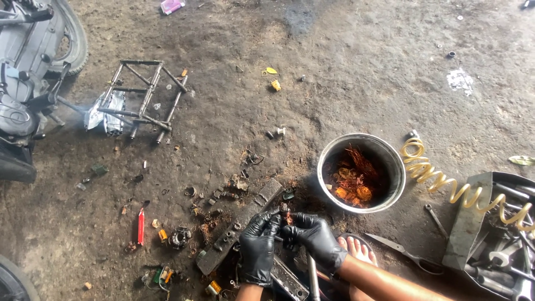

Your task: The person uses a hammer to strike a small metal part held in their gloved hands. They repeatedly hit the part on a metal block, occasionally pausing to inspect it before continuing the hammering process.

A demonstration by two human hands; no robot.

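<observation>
Both gloved hands, left hand [259,245] and right hand [312,237], pinched a small copper-wound part [285,212] in closed fingers, just below-left of the steel bowl [390,161] of copper wire; metal bar [239,226] beneath.

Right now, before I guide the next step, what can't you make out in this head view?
- Small part pinched between left hand and right hand: too small, mostly covered by gloved fingers.
- Bottom of metal bowl: hidden under copper wire scraps.
- Tool tray: cut off by the right edge.
- Motorcycle: cut off by the left edge.
</observation>
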